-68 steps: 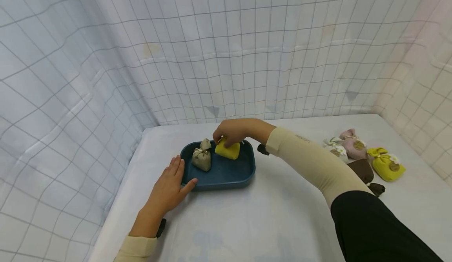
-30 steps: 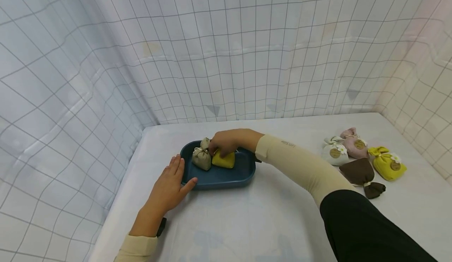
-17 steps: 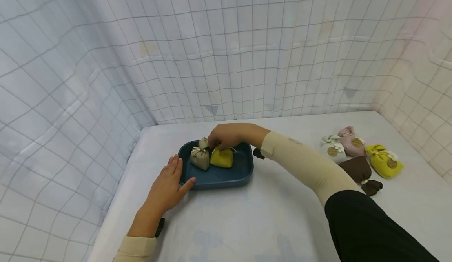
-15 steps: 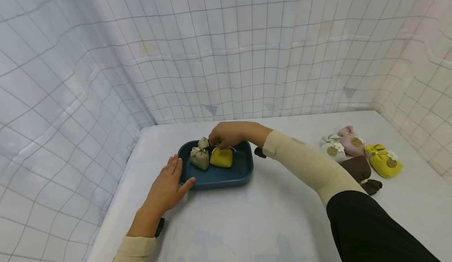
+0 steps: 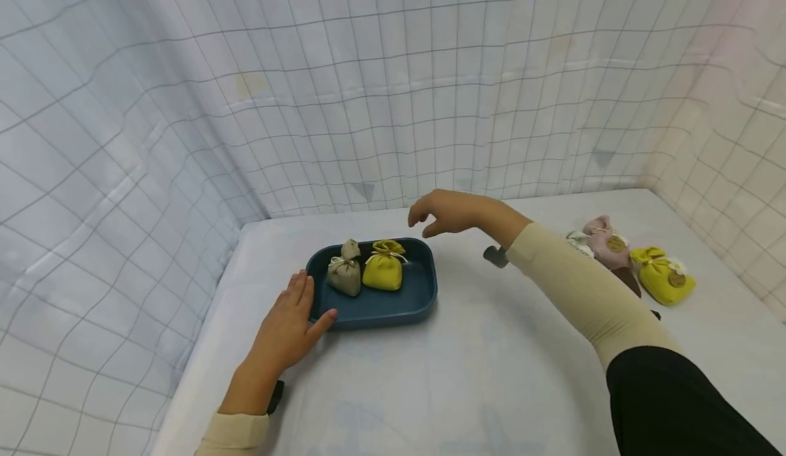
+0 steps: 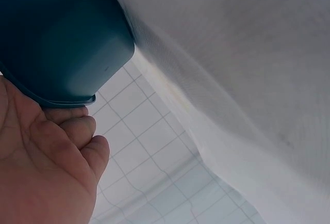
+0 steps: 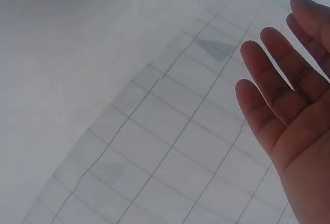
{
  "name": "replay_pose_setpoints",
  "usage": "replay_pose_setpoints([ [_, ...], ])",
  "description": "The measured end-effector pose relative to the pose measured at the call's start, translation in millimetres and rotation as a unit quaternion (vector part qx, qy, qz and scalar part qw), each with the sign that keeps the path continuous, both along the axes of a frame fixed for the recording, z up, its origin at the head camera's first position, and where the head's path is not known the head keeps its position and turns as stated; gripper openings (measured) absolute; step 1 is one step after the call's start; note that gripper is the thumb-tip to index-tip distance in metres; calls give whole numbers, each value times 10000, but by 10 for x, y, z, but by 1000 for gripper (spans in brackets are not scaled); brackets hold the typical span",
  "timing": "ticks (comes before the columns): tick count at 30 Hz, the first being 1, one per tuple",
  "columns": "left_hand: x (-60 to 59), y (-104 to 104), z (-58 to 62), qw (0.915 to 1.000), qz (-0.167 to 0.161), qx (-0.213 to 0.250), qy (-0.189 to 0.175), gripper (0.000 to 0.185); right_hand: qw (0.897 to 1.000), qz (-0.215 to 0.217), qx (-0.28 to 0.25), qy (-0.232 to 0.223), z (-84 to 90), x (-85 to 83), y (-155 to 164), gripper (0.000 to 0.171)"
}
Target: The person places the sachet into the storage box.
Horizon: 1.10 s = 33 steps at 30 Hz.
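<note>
1. Fingers (image 5: 424, 211) of your right hand (image 5: 451, 211) hang loosely apart and hold nothing; the wrist view shows the open palm with bare fingers. The hand hovers above the tabletop (image 5: 467, 367), just past the tray's far right corner.

2. Your left hand (image 5: 285, 333) lies flat on the tabletop, fingers straight, their tips touching the near left wall of the tray (image 5: 393, 309); the left wrist view shows them under its rim.

3. Two pouches sit upright in the tray, touching side by side: a grey pouch (image 5: 344, 277) on the left and a yellow pouch (image 5: 383, 273) on the right. Neither hand touches them.

4. The step in hand looks like the gap between a placement and a fetch: the yellow pouch stands released, and your right hand is free.

5. More pouches lie well apart on the right of the tabletop: a pink pouch (image 5: 604, 248), a lime pouch (image 5: 662, 283), a white one and a brown one mostly hidden behind your sleeve (image 5: 589, 292).

6. The next move likely calls for carrying your right hand across to that group and pinching one pouch at its tied neck.

7. Keep your left hand bracing the tray; the free floor is on its right half.
</note>
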<state>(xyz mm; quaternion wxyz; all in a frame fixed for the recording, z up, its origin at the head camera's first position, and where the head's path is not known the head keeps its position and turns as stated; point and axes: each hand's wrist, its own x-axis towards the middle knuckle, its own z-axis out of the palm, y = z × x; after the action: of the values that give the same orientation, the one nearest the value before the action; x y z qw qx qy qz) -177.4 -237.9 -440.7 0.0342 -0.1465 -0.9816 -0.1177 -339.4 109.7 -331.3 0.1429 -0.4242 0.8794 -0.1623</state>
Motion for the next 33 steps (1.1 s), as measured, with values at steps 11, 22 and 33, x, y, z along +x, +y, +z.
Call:
replay_pose_setpoints([
  [11,-8,5,4,10000,-4,-29,-28,92,9950,-863,-498,117,-45,151,862,29],
  [22,-12,9,8,10000,-7,-8,-79,92,9819,-1797,-585,107,-205,440,1635,31],
  [33,-22,6,-4,9999,-62,98,75,91,9582,-2699,-944,-144,-325,796,2194,40],
])
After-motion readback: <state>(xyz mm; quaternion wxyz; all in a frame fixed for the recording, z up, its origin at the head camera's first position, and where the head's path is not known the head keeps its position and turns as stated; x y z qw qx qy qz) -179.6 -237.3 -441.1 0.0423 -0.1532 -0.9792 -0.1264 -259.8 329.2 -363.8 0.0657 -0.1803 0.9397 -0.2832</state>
